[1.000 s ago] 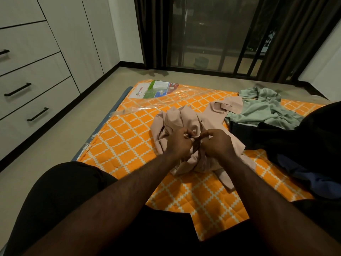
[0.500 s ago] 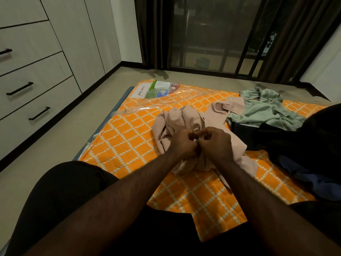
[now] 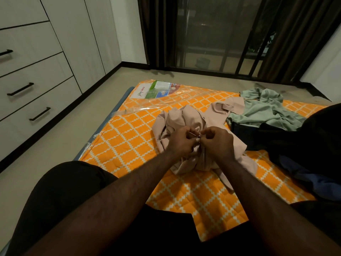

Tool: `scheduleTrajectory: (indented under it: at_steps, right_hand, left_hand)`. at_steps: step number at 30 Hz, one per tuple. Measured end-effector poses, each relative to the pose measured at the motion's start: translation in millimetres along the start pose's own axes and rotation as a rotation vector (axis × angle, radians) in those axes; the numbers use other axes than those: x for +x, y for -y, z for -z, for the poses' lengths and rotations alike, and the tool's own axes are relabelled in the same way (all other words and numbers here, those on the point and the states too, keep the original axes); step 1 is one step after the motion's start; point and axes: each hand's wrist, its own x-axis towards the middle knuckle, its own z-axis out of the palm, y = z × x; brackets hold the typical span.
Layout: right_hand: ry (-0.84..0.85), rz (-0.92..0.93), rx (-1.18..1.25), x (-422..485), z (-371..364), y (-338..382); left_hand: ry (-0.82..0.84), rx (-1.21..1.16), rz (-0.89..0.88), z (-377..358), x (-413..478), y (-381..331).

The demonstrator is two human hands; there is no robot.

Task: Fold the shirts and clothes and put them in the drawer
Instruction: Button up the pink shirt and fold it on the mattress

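Observation:
A crumpled beige shirt [image 3: 191,119] lies on the orange patterned mattress [image 3: 129,141] in front of me. My left hand [image 3: 180,141] and my right hand [image 3: 217,143] sit close together over its middle, each pinching a small bit of the beige fabric between thumb and fingers. A pale green garment [image 3: 265,109] lies bunched at the far right of the mattress. Dark clothes [image 3: 287,143] and a blue piece [image 3: 317,182] are heaped on the right. The white drawers [image 3: 36,100] with black handles stand closed along the left wall.
A clear plastic wrapper with a printed label [image 3: 158,89] covers the mattress's far end. Bare floor [image 3: 55,145] runs between mattress and drawers. Dark curtains and a glass door [image 3: 212,34] are at the back. My legs in black shorts [image 3: 70,191] fill the foreground.
Both hands stay together on the beige shirt with only small finger shifts at the pinched spot. The shirt has barely moved.

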Motion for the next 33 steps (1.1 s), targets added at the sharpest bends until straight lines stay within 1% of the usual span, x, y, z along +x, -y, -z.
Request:
scheduleTrajectory:
  at_steps: [3,9,16,19,25,28,33]
  right_hand:
    - [-0.004,0.015,0.018,0.7,0.8,-1.2]
    - [-0.049,0.027,0.005,3.5,-0.4,-5.9]
    - [0.026,0.000,0.081,6.6,-1.7,-11.9]
    - [0.061,-0.048,0.141,7.4,-1.9,-14.6]
    - [0.132,-0.130,0.268,6.3,0.4,-14.2]
    - [0.135,-0.130,0.287,4.7,0.8,-13.9]
    - [0.160,-0.116,0.292,4.1,2.1,-11.4]
  left_hand:
    - [0.013,0.002,-0.032,1.3,0.3,1.3]
    - [0.014,-0.038,-0.013,2.1,-0.8,-1.5]
    - [-0.002,-0.064,0.005,5.7,0.8,-0.6]
    - [0.005,-0.085,0.011,6.8,0.0,-0.4]
    - [-0.022,-0.038,0.007,7.6,-1.4,-1.7]
    - [-0.041,0.003,-0.017,7.4,-2.0,-2.9]
    - [-0.036,-0.018,-0.023,10.2,-1.6,-1.5]
